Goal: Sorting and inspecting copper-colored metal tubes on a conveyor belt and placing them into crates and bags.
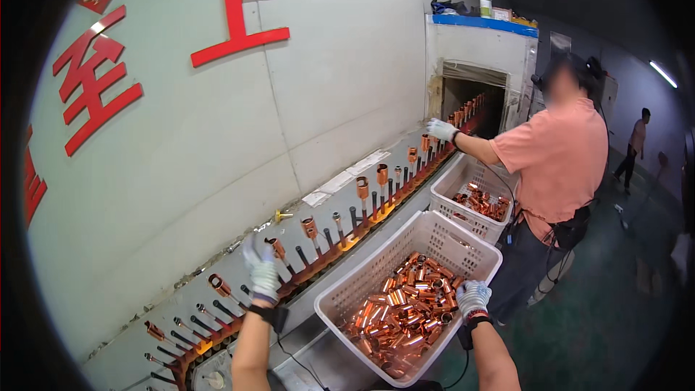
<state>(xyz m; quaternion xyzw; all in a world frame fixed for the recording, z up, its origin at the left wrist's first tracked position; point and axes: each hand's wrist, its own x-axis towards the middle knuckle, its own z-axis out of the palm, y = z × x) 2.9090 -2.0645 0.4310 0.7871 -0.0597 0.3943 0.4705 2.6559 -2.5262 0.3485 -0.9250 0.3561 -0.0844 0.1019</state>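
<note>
My left hand (262,269), in a white glove and smeared by motion, is beside a copper pipe fitting (275,247) seated on a peg of the conveyor line. Whether it touches that fitting I cannot tell. At the right inner side of a white plastic basket (334,313), my gloved right hand (474,297) has its fingers curled over the heaped copper pipe fittings (405,304). What lies in those fingers is hidden.
A row of upright pegs (329,237), some topped with copper pieces, runs toward an opening (470,90) at the back. A co-worker (561,152) in a pink shirt reaches to the line beside a second basket (452,199). Another person (637,141) stands farther back.
</note>
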